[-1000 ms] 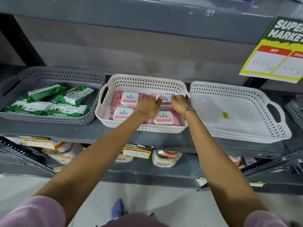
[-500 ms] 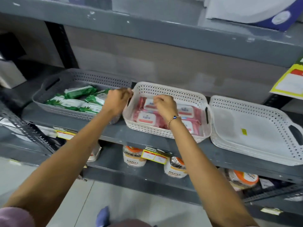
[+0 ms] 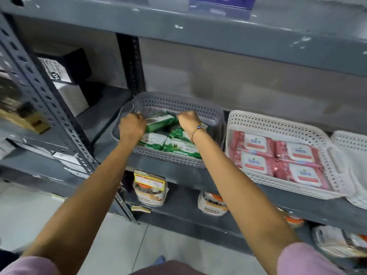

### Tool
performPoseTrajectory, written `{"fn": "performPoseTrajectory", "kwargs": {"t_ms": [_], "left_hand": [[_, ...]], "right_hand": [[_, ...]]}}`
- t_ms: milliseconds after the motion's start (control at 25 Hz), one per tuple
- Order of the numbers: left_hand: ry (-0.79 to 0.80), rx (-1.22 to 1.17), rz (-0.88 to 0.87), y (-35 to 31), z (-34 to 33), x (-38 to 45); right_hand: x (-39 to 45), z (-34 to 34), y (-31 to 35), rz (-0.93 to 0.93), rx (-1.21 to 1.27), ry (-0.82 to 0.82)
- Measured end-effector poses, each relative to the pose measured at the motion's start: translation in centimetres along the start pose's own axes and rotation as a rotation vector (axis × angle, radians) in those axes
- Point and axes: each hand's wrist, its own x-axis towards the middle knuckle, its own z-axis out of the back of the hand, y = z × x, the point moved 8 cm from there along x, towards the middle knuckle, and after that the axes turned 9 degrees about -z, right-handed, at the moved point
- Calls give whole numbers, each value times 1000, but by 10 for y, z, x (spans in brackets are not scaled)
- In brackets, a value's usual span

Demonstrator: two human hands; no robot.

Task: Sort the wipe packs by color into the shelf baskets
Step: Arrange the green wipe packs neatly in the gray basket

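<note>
A grey basket [image 3: 174, 102] on the middle shelf holds several green wipe packs [image 3: 178, 147]. Both my hands reach into it. My left hand [image 3: 132, 127] is curled at the left end of the rear green pack [image 3: 160, 122], and my right hand [image 3: 188, 119], with a bracelet on the wrist, is curled at its right end. The fingertips are hidden and blurred. To the right, a white basket [image 3: 268, 122] holds several pink wipe packs [image 3: 256, 144] laid flat in two rows. A second white basket [image 3: 349, 139] shows at the right edge.
A perforated steel post [image 3: 49, 108] stands left of the grey basket, with boxes [image 3: 65, 72] behind it. The upper shelf [image 3: 178, 26] hangs close above. White pouches [image 3: 151, 189] and a yellow price tag [image 3: 149, 180] sit on the lower shelf.
The view has swung left. My right hand left the pink packs and went into the grey basket, and my left hand moved from the basket's right rim to the rear green pack.
</note>
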Motion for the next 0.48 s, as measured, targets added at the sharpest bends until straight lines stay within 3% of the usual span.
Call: {"fn": "performPoseTrajectory", "kwargs": {"t_ms": [160,240,400,480], "left_hand": [[64,-1,-21,-18,-16,-13],[74,-5,-24,22,6,32],[182,114,-289,-2,-13,21],[204,171,-343,-9,-15,34]], "right_hand": [[16,5,-7,-56,-111,-1],[36,-56,34,-34,-103,22],[35,-54,30,-61,-5,11],[24,-53,22,-101,157,-26]]}}
